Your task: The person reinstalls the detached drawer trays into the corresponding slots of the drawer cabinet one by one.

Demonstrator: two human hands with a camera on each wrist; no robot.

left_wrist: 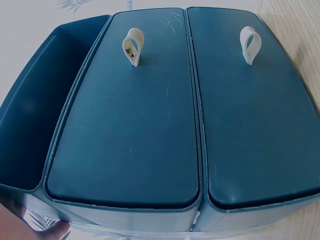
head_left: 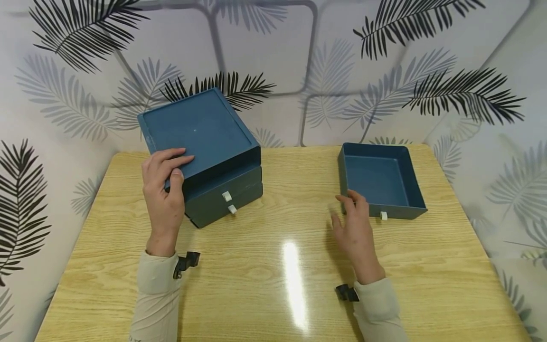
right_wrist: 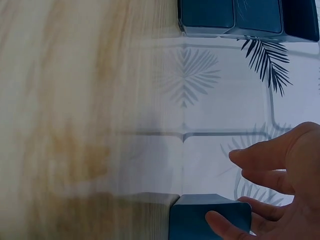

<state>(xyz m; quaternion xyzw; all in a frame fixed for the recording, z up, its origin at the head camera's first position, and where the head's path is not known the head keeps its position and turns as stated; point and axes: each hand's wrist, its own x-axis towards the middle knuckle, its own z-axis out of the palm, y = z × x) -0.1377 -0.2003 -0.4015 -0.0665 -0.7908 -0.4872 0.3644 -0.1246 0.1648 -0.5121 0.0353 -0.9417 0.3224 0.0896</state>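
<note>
A blue three-level drawer cabinet (head_left: 201, 126) stands at the back left of the table, turned at an angle. Its top compartment (left_wrist: 37, 105) is an empty slot; two drawers (left_wrist: 125, 120) below it are closed, each with a white loop tab (left_wrist: 250, 45). My left hand (head_left: 164, 202) rests on the cabinet's front left top corner, fingers extended over the top and thumb by the front edge. A loose blue drawer (head_left: 401, 212), empty inside, sits at the back right. Beside its front left corner is my right hand (head_left: 355, 232), fingers loosely spread and holding nothing.
The wood-grain table (head_left: 256, 280) runs between and in front of the two pieces. A leaf-patterned wall covering (head_left: 265, 57) rises directly behind the table and along its sides. The loose drawer's own white tab (head_left: 383, 215) faces the front.
</note>
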